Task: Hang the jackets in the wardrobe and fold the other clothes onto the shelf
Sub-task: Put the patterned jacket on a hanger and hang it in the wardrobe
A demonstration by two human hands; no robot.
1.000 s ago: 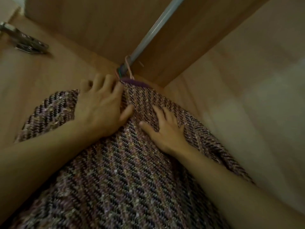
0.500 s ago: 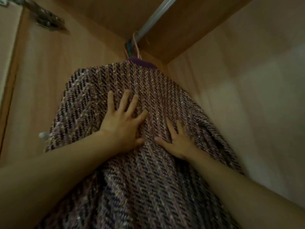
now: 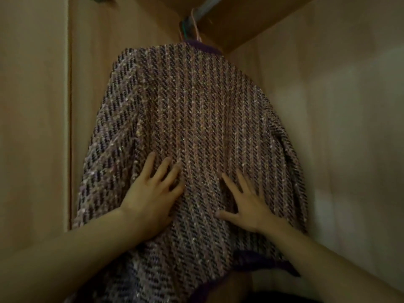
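While the tweed jacket (image 3: 192, 127) hangs on a hanger (image 3: 193, 27) from the wardrobe rail (image 3: 207, 5), both hands lie flat on its back (fingers spread, gripping nothing): left hand (image 3: 150, 197) lower centre, right hand (image 3: 249, 206) just beside it.

Dim, perhaps wooden panels (image 3: 328, 106).

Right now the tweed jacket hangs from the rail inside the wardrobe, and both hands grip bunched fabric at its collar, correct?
Not quite. The head view shows the left hand and right hand lying flat, fingers spread, low on the tweed jacket, far below its collar. It does hang from the rail.
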